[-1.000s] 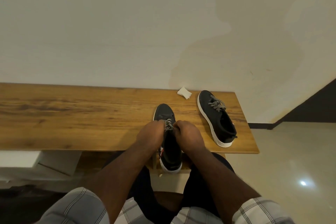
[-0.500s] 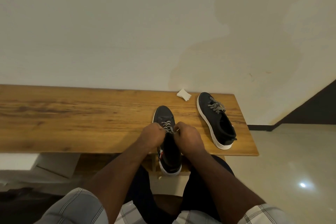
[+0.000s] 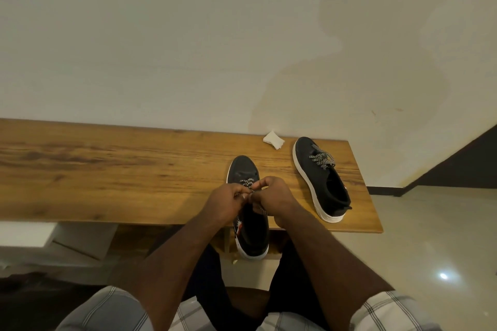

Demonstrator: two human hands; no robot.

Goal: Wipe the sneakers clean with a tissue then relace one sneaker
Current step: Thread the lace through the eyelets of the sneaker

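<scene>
Low in the frame's centre, the left hand (image 3: 224, 203) and right hand (image 3: 275, 196) both pinch the speckled lace (image 3: 248, 187) of the near sneaker (image 3: 246, 169), whose heel overhangs the surface (image 3: 107, 169); the tissue (image 3: 273, 140) lies beyond.

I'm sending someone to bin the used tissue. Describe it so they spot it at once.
Find the long wooden bench against the pale wall. Near its right end, at the back edge, the tissue lies left of the untouched sneaker's toe: small, white, crumpled.
</scene>
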